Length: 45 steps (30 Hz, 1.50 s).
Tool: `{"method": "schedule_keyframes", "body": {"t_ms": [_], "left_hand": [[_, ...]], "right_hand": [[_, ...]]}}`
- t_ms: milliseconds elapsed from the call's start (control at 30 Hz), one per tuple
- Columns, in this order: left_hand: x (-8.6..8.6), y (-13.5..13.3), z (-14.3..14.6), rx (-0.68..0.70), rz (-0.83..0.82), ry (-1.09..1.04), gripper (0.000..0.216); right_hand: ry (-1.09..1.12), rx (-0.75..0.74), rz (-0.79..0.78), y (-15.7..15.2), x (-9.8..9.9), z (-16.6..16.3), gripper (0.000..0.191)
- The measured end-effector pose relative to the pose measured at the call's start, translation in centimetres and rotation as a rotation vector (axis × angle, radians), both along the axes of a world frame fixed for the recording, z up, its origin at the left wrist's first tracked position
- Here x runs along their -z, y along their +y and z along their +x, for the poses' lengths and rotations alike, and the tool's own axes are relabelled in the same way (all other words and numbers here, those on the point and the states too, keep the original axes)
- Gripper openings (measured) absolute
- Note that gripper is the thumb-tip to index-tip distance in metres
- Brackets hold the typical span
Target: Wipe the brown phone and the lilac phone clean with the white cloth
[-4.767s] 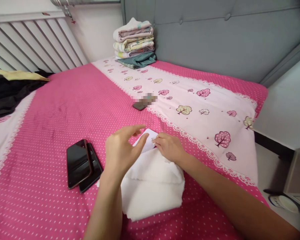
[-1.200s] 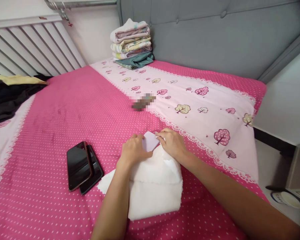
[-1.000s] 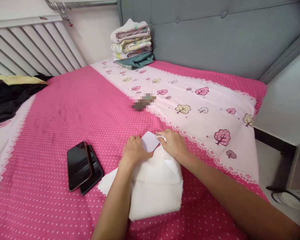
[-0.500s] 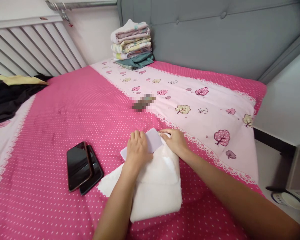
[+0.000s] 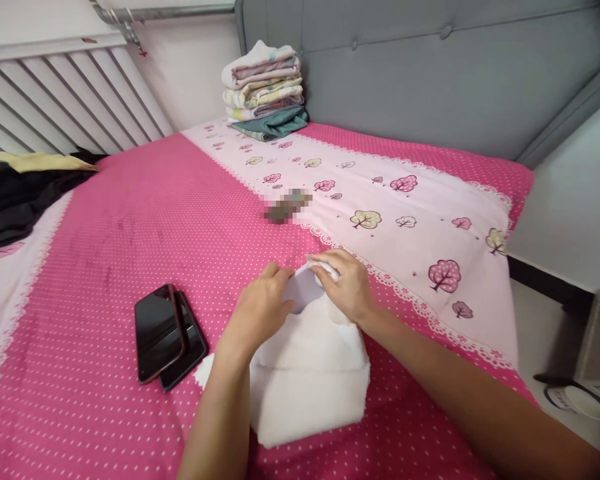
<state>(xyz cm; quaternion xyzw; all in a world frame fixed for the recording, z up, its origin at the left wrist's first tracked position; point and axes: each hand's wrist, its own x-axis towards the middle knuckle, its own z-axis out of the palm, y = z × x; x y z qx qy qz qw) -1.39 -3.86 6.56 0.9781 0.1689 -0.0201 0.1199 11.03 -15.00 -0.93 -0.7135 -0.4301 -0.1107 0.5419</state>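
Observation:
A folded white cloth (image 5: 310,373) lies on the pink dotted bedspread (image 5: 130,220) in front of me. At its far end a pale flat slab (image 5: 303,293), like a phone's back, shows between my hands. My left hand (image 5: 257,310) rests curled on the slab's left side, fingers closed on it. My right hand (image 5: 343,287) pinches a bunched corner of the white cloth at the slab's far right edge. Most of the slab is hidden by hands and cloth.
Two dark phones (image 5: 165,333) lie stacked to the left of the cloth. A blurred small object (image 5: 286,205) sits farther up the bed. Folded laundry (image 5: 264,87) is piled by the grey headboard (image 5: 430,73). Dark clothing (image 5: 15,197) lies at far left. The bed's edge drops off on the right.
The pale slab, more exposed half a second ago, is now largely covered. My right hand has lifted a cloth corner over it, and my left hand has slid back toward me.

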Motion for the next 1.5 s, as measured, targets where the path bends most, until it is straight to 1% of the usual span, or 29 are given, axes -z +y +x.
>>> {"method": "schedule_keyframes", "body": {"t_ms": [100, 233, 300, 467, 567, 700, 867, 933, 1000, 1100, 1200, 1400, 1500], "left_hand": [[-0.2, 0.3, -0.1, 0.004, -0.076, -0.061, 0.029], [0.1, 0.5, 0.0, -0.068, -0.084, -0.083, 0.014], [0.3, 0.6, 0.0, -0.074, -0.078, -0.075, 0.003], [0.2, 0.6, 0.0, -0.068, -0.076, -0.049, 0.013], [-0.2, 0.5, -0.2, -0.071, -0.061, 0.014, 0.01], [-1.2, 0.3, -0.7, -0.093, -0.018, 0.115, 0.009], [-2.0, 0.3, -1.3, -0.136, -0.029, 0.166, 0.007], [-2.1, 0.3, -1.4, -0.144, -0.018, 0.18, 0.009], [-2.0, 0.3, -1.4, -0.138, -0.006, 0.191, 0.012], [-1.9, 0.3, -1.4, -0.125, 0.015, 0.203, 0.015], [-1.8, 0.3, -1.4, -0.107, 0.02, 0.201, 0.014], [-1.5, 0.6, -1.6, -0.068, 0.044, 0.179, 0.02], [-1.3, 0.7, -1.7, -0.06, 0.06, 0.173, 0.018]], "right_hand": [[-0.094, -0.055, -0.008, -0.1, -0.3, -0.8, 0.021], [-0.174, -0.147, -0.048, -0.2, -0.5, -1.8, 0.024], [-0.216, -0.188, -0.05, -0.2, -0.6, -2.3, 0.024], [-0.3, -0.258, -0.055, -0.2, -0.9, -3.2, 0.024], [-0.314, -0.206, -0.113, -0.3, -1.1, -3.0, 0.025], [-0.26, -0.071, -0.174, -0.4, -1.3, -2.0, 0.026], [-0.217, 0.089, -0.23, -0.5, -1.2, -1.3, 0.024], [-0.211, 0.128, -0.238, -0.5, -1.2, -1.3, 0.024], [-0.216, 0.134, -0.216, -0.5, -1.2, -1.4, 0.023], [-0.265, 0.053, -0.179, -0.5, -1.1, -1.6, 0.024], [-0.329, -0.037, -0.18, -0.5, -0.9, -2.1, 0.027], [-0.425, -0.149, -0.14, -0.3, -0.8, -3.6, 0.028], [-0.489, -0.196, -0.116, -0.2, -0.8, -4.0, 0.027]]}}
